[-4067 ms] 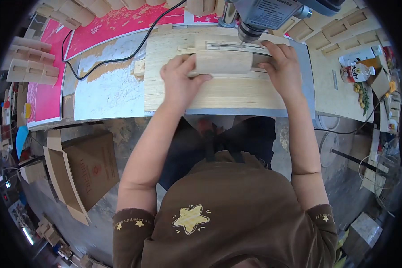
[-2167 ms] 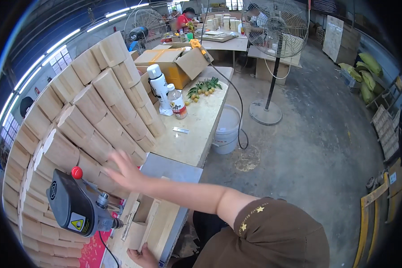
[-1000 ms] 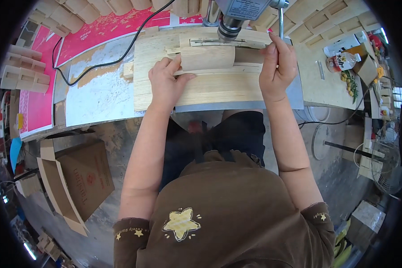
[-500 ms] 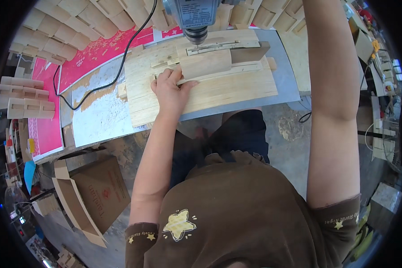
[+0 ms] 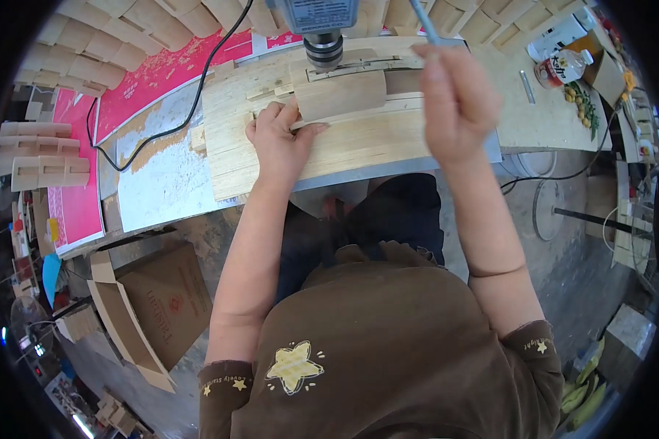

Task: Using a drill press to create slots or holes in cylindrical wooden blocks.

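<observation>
A: Where does the small pale rectangular wooden block sit?

B: On the wide plywood board, right under the grey drill-press head. The left hand presses its lower left edge, fingers spread flat.

A: And the right hand?

B: Raised above the board's right part, fingers curled round a thin grey lever.

A: Any room to move?

B: Bare board toward the near edge. To the left lies a pink sheet with white print; below, an open brown cardboard box on the floor.
</observation>
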A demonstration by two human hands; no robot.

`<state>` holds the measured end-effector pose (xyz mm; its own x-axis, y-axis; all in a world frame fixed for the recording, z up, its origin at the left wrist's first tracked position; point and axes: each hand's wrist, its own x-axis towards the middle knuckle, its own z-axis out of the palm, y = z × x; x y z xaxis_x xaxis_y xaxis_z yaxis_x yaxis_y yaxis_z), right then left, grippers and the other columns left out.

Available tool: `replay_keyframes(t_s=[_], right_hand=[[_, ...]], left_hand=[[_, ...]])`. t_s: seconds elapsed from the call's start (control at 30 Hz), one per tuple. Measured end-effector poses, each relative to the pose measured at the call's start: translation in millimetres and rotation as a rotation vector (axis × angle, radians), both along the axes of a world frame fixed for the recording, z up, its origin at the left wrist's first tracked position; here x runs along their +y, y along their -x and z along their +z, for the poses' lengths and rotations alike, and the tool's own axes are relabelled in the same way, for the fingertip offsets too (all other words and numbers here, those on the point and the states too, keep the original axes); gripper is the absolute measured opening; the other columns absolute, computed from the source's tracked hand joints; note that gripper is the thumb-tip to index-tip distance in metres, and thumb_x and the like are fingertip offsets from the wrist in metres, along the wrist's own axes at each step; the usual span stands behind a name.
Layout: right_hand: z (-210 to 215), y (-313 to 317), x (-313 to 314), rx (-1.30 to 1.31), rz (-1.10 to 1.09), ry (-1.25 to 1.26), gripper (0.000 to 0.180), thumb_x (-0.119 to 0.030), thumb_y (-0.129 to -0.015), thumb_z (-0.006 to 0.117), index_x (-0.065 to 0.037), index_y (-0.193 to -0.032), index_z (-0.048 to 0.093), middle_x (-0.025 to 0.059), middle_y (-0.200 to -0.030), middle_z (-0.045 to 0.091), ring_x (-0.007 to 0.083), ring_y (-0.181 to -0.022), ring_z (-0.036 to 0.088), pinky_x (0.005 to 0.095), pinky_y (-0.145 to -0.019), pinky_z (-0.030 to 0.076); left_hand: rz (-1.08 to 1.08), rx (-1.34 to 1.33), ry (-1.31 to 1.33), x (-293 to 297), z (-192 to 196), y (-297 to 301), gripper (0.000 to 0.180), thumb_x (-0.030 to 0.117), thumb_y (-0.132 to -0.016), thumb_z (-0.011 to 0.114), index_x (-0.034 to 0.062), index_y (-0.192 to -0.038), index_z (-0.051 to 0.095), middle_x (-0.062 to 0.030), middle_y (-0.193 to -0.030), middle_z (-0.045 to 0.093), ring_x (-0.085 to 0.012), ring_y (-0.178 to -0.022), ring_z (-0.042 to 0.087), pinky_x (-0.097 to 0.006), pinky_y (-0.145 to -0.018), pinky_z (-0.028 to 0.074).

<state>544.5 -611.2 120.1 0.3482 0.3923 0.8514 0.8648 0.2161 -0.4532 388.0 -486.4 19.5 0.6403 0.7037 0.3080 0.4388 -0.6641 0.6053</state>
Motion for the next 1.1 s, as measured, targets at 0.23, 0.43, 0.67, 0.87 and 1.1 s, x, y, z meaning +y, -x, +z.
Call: replay_keyframes(t_s=[0.23,0.43,0.67,0.87,1.1], right_hand=[[-35,-15,13,-0.081,0.030,-0.055,0.003,-0.005,-0.077,0.062,-0.004,-0.080,0.062,0.0055,-0.059,0.051,0.0195,-0.051,0.048,0.0311,-0.049,0.036],[104,-34,7,-0.053,-0.327,0.227,0.021,-0.018,-0.080,0.066,-0.002,-0.093,0.060,0.0071,-0.076,0.057,0.0141,-0.066,0.052,0.0290,-0.056,0.041],[125,-71,79,0.219,0.085,0.315,0.035,-0.033,-0.085,0.051,-0.001,-0.091,0.061,0.0068,-0.067,0.057,0.0143,-0.057,0.052,0.0270,-0.052,0.041],[-20,-93,-4,-0.048,0.127,0.849,0.040,-0.020,-0.076,0.071,-0.004,-0.110,0.056,0.0040,-0.096,0.058,0.0147,-0.086,0.054,0.0264,-0.076,0.044],[-39,-64,-59,0.525,0.284,0.824,0.036,-0.018,-0.076,0.070,0.002,-0.105,0.061,0.0113,-0.097,0.064,0.0219,-0.092,0.059,0.0334,-0.083,0.044]], left_hand=[[-0.015,-0.019,-0.016,4,-10,-1,0.051,0.023,-0.059,0.079,0.0177,-0.108,0.064,0.0023,-0.074,0.052,-0.0170,-0.075,0.051,-0.038,-0.085,0.027],[-0.020,0.004,-0.019,2,-3,2,0.050,0.024,-0.060,0.080,0.0170,-0.106,0.064,0.0015,-0.075,0.053,-0.0167,-0.077,0.051,-0.037,-0.086,0.026],[0.038,-0.202,0.328,5,-8,-13,0.046,0.027,-0.056,0.083,0.0124,-0.095,0.065,-0.0009,-0.083,0.055,-0.0173,-0.077,0.055,-0.036,-0.090,0.026],[-0.028,-0.220,0.349,9,12,-13,0.040,0.016,-0.056,0.083,0.0030,-0.089,0.064,-0.0023,-0.089,0.054,-0.0157,-0.080,0.056,-0.031,-0.082,0.041],[-0.278,-0.400,0.480,45,36,62,0.046,0.010,-0.060,0.080,0.0055,-0.103,0.065,-0.0032,-0.103,0.051,-0.0144,-0.099,0.051,-0.028,-0.085,0.045]])
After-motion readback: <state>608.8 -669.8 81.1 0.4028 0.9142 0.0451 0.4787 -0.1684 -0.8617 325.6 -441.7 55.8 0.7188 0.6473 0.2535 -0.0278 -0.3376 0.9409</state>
